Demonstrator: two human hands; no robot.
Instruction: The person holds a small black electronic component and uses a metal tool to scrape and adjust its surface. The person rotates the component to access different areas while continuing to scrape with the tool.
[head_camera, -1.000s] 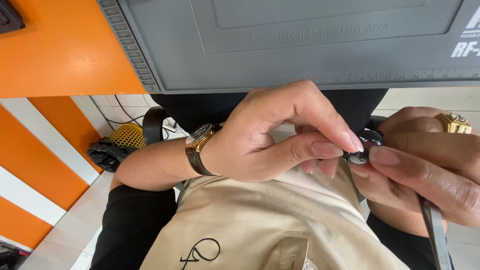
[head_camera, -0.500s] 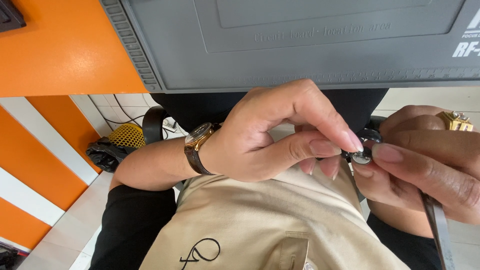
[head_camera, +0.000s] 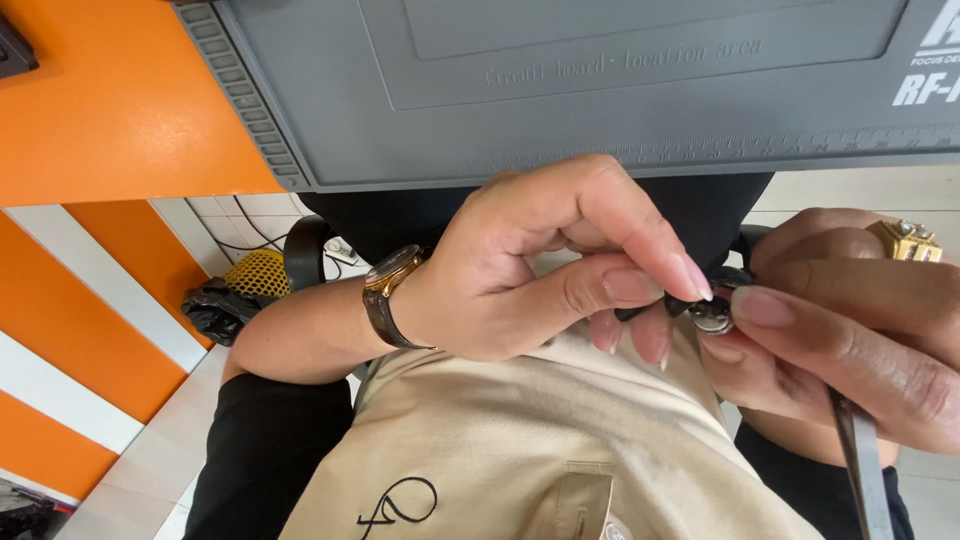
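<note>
My left hand (head_camera: 520, 275), with a brown-strapped gold watch (head_camera: 392, 290) on its wrist, pinches a small dark part (head_camera: 690, 298) between thumb and forefinger. My right hand (head_camera: 850, 335), wearing a gold ring (head_camera: 905, 240), meets it from the right, its thumb pressed on a small round silver piece (head_camera: 712, 321) on that same part. A thin metal tool (head_camera: 862, 465), like tweezers, hangs down from under the right hand. Both hands hover over my beige shirt (head_camera: 520, 450), just below the edge of a grey work mat (head_camera: 560, 90).
The grey mat lies on an orange table (head_camera: 110, 100). Under the table at the left are a yellow mesh object (head_camera: 258, 272), a black bag (head_camera: 215, 305), cables, and an orange-and-white striped wall (head_camera: 90, 370). Pale floor tiles (head_camera: 160, 450) show beside my dark trousers (head_camera: 260, 450).
Almost nothing has changed; both hands keep their pinch on the small part, with only a slight shift of the fingertips.
</note>
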